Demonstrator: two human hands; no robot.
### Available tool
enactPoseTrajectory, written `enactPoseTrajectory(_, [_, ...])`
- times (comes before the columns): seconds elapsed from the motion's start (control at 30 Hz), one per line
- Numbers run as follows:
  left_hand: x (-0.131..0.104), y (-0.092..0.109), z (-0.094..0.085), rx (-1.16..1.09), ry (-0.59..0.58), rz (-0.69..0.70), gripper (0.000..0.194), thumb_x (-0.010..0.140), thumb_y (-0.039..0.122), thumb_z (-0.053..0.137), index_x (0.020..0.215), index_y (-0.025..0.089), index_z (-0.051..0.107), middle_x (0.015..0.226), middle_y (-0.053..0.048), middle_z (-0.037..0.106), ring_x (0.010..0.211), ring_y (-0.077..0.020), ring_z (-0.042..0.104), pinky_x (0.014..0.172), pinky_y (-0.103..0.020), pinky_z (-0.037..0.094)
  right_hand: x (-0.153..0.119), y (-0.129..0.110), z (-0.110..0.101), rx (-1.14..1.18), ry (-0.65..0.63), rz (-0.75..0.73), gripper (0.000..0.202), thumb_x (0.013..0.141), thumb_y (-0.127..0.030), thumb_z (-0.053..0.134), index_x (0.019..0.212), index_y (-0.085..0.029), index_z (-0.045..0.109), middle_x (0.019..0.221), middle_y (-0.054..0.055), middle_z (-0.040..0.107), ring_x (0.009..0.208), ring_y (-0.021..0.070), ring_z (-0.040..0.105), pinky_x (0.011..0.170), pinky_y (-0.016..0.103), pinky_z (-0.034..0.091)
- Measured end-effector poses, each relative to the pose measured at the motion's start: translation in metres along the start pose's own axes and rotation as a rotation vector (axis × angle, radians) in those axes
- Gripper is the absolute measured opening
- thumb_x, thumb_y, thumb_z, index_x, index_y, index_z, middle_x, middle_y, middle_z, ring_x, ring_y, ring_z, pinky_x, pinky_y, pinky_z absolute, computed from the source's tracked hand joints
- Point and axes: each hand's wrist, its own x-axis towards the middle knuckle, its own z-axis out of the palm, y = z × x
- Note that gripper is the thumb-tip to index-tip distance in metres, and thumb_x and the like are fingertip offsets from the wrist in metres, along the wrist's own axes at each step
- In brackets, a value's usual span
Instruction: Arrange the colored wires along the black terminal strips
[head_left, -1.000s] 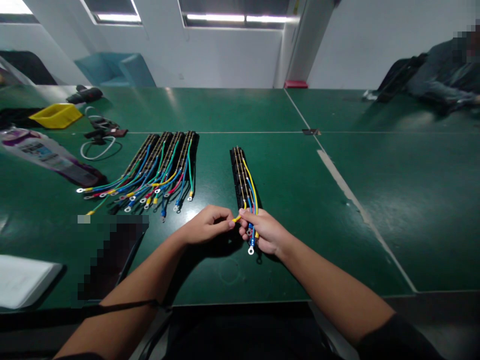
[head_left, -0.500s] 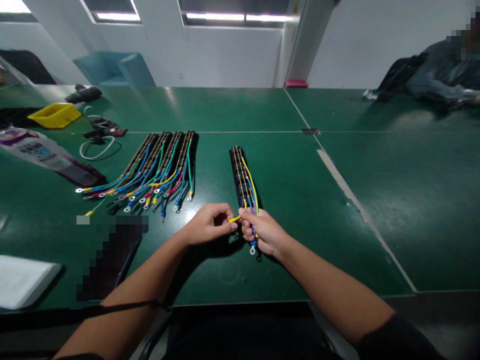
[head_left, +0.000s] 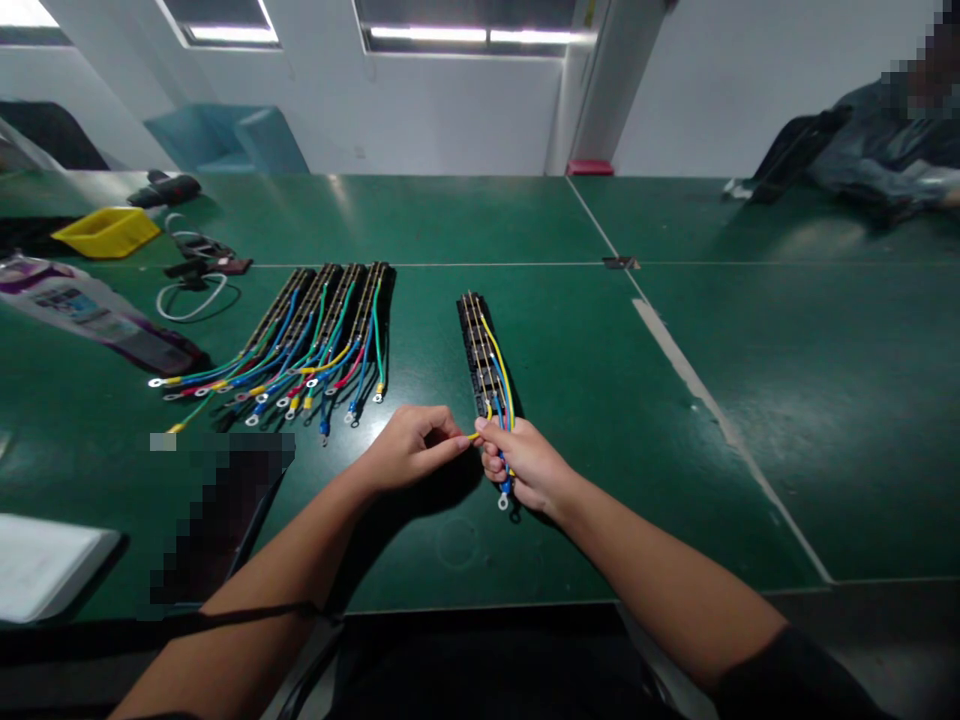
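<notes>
In front of me a black terminal strip (head_left: 475, 350) with brass-coloured rails lies on the green table, its coloured wires running toward me. My right hand (head_left: 529, 462) is closed around the wire bundle (head_left: 501, 385) near the strip's lower end. A ring terminal (head_left: 503, 501) on a blue wire pokes out below that fist. Thumb and index finger of my left hand (head_left: 420, 442) pinch the end of a short yellow wire (head_left: 474, 436) just left of the right thumb. The tip of this wire is hidden by the fingers.
Several similar wired strips (head_left: 330, 310) lie side by side to the left. Beyond them are a cable (head_left: 191, 297), a yellow bin (head_left: 109, 232) and a plastic packet (head_left: 97, 312). A white object (head_left: 56, 565) lies near left. Another person (head_left: 885, 150) sits far right.
My left fingers have closed over the yellow wire's end, which showed between them before. My right hand keeps its grip on the bundle, and the strip lies as it did.
</notes>
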Motion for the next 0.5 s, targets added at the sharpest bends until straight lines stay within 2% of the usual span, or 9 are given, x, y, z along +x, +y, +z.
enactPoseTrajectory(0.13, [0.0001, -0.0001, -0.0003, 0.034, -0.031, 0.008, 0.03, 0.088, 0.038, 0.052, 0.075, 0.013, 0.06, 0.065, 0.0, 0.062, 0.058, -0.0095, 0.052, 0.057, -0.021, 0.036, 0.0007, 0.0011, -0.0004, -0.026, 0.015, -0.002, 0.026, 0.075, -0.032, 0.068, 0.07, -0.015, 0.05, 0.046, -0.009, 0.041, 0.035, 0.0026, 0.036, 0.033, 0.015, 0.023])
enactPoseTrajectory(0.33, [0.0025, 0.0011, -0.0025, 0.078, -0.035, 0.069, 0.026, 0.085, 0.036, 0.057, 0.073, 0.013, 0.061, 0.068, -0.001, 0.063, 0.062, -0.0101, 0.053, 0.06, -0.021, 0.037, 0.0008, 0.0009, -0.0003, -0.015, 0.016, -0.003, 0.026, 0.075, -0.03, 0.068, 0.07, -0.016, 0.048, 0.046, -0.009, 0.041, 0.035, 0.0027, 0.036, 0.033, 0.014, 0.023])
enactPoseTrajectory(0.5, [0.0009, 0.0011, -0.0013, 0.052, -0.032, 0.021, 0.028, 0.086, 0.038, 0.055, 0.073, 0.013, 0.061, 0.066, -0.001, 0.062, 0.059, -0.0096, 0.052, 0.057, -0.021, 0.035, 0.0014, 0.0019, -0.0006, -0.026, 0.016, -0.007, 0.025, 0.075, -0.031, 0.068, 0.07, -0.015, 0.048, 0.046, -0.009, 0.041, 0.035, 0.0027, 0.036, 0.033, 0.014, 0.023])
